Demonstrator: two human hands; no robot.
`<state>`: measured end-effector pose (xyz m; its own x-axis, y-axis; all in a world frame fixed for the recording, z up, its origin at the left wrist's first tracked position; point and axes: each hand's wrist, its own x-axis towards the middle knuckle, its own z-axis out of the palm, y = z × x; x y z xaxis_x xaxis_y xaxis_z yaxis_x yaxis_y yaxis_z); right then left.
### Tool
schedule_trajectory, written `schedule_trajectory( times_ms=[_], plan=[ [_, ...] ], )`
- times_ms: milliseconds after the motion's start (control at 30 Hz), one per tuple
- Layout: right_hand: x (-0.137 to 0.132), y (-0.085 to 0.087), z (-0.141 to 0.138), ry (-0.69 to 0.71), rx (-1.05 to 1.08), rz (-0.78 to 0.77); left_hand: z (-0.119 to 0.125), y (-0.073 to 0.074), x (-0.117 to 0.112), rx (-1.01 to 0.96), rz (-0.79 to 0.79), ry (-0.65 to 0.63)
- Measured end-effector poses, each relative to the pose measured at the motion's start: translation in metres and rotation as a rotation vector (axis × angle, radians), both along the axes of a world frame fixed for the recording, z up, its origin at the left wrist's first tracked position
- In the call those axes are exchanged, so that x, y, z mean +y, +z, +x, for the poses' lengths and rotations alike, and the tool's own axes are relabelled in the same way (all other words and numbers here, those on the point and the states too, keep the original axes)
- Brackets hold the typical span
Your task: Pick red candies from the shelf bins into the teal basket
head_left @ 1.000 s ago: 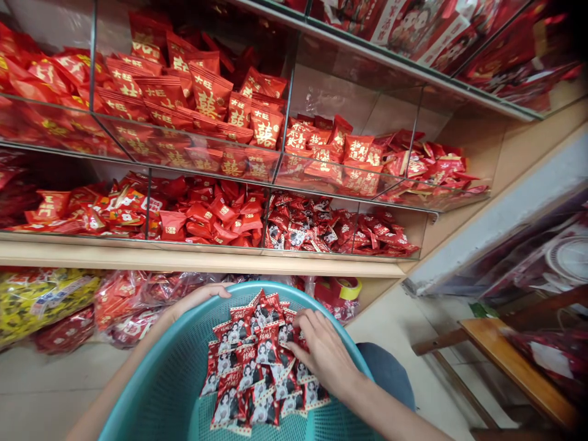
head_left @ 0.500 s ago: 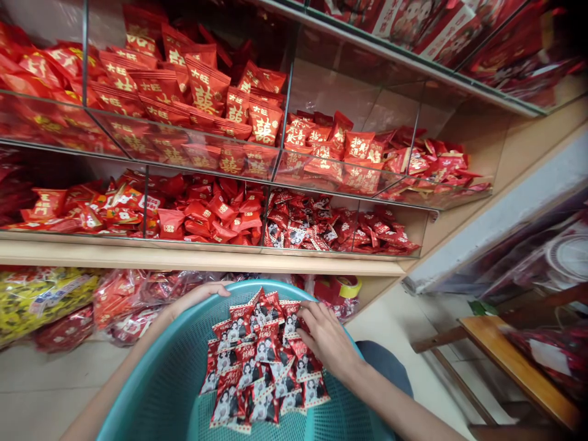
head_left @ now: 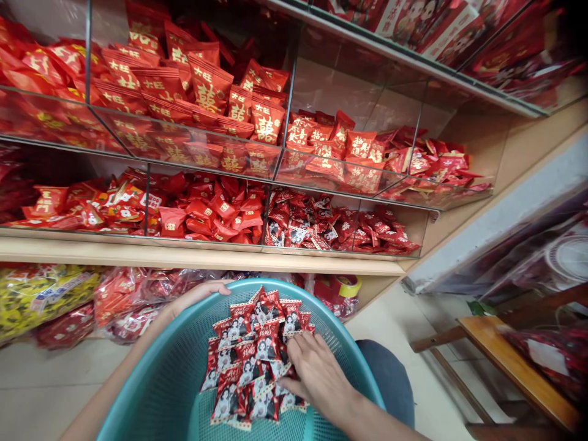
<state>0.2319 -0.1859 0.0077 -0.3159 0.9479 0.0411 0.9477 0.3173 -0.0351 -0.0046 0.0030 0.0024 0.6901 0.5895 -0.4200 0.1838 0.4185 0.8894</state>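
A teal plastic basket [head_left: 151, 367] with mesh walls stands tilted in front of me. My left hand [head_left: 209, 291] is closed around its far-left rim. Small red packets [head_left: 250, 367] printed with a black-and-white couple lie piled inside. Over the right side of this pile is my right hand [head_left: 312, 367], touching the packets with its fingers stretched forward and its thumb apart. It covers several of them, and its fingertips are partly lost among the wrappers.
Ahead, a shelf [head_left: 220, 260] with clear dividers holds red packets [head_left: 209, 82] in compartments. Plastic bags of sweets [head_left: 43, 297] sit beneath it. Yellow tape [head_left: 350, 286] lies behind the basket. A wooden stool [head_left: 519, 361] stands at right, near my knee [head_left: 386, 380].
My right hand has moved left and nearer to me, from the pile's upper right edge onto its right side. My left hand stays on the rim.
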Motion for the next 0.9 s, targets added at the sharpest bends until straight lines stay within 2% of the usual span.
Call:
schedule_trajectory(
  times_ms=[267,467,533,633,767,833,900],
  plan=[
    [0.001,-0.003,-0.015,0.032,-0.026,-0.095,-0.001,-0.004,-0.002,-0.01,-0.021,0.051],
    [0.002,-0.003,-0.015,0.024,0.029,-0.037,-0.004,-0.007,-0.001,-0.016,0.026,0.036],
    [0.009,0.007,-0.01,0.004,0.059,0.017,-0.003,-0.005,-0.001,-0.002,0.02,0.034],
    [0.034,0.035,0.006,-0.046,0.082,0.129,0.0,-0.002,-0.001,0.011,-0.003,0.055],
    [0.089,0.077,0.04,-0.101,0.153,0.331,0.002,-0.003,0.0,0.007,-0.032,0.053],
    [0.12,0.09,0.057,-0.114,0.206,0.373,0.001,-0.004,0.0,0.009,-0.033,0.051],
    [0.149,0.096,0.068,-0.177,0.24,0.393,0.0,-0.005,0.001,-0.004,-0.028,0.046]
  ],
)
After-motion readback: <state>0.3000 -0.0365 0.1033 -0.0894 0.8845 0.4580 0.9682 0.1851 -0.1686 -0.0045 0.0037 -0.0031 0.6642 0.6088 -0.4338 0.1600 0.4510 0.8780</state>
